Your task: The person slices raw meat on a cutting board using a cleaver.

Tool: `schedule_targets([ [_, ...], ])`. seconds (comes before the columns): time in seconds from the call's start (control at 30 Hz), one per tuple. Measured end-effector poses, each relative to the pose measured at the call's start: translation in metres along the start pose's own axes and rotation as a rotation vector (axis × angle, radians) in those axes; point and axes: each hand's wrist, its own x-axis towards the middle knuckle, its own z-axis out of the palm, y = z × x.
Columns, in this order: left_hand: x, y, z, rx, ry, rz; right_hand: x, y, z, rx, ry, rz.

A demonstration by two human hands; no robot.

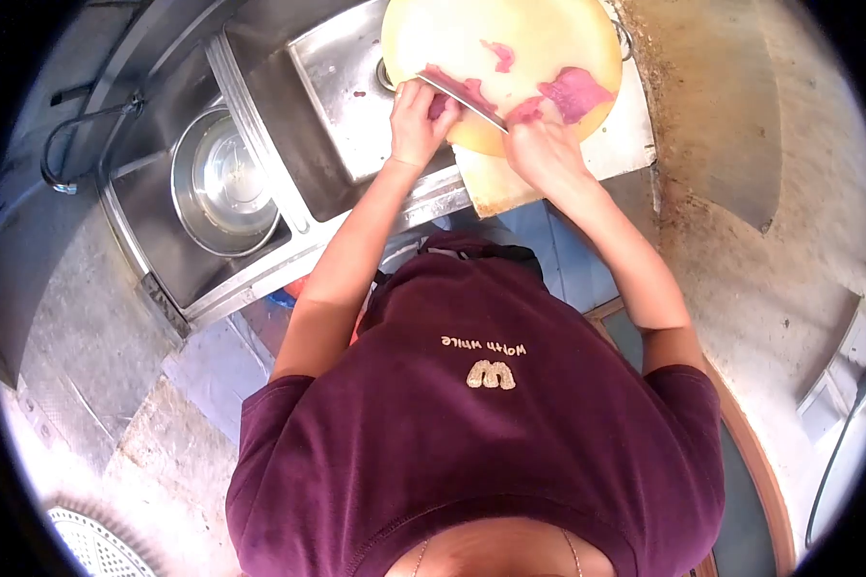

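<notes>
A round yellow cutting board (443, 29) lies at the top of the view, partly over the sink edge. On it my right hand (544, 154) grips a knife (467, 101), whose blade slants up and left toward my left hand. My left hand (419, 125), fingers bent, presses on a piece of red meat (440, 106) at the board's left edge, close beside the blade. Thin meat strips (476, 91) lie along the far side of the blade. A larger flat slice of meat (577, 94) rests to the right, and a small scrap (500, 56) sits farther back.
A double metal sink (303, 135) stands to the left, with a metal bowl (178, 183) in its near-left basin and a curved faucet (63, 183) beyond. Under the cutting board is a pale square board (491, 183). A stained wall or panel (722, 115) rises at right.
</notes>
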Motion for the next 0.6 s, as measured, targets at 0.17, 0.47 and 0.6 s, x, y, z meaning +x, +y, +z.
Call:
schedule_targets([
  [0.17, 0.004, -0.003, -0.001, 0.003, -0.032, -0.003, 0.069, -0.02, 0.002, 0.095, -0.059, -0.075],
  [0.47, 0.011, 0.005, -0.011, -0.107, 0.02, 0.074, 0.063, -0.001, 0.025, -0.107, -0.175, 0.066],
  [0.6, 0.012, 0.004, -0.015, -0.147, 0.008, 0.106, 0.062, -0.011, 0.0, -0.007, -0.158, 0.171],
])
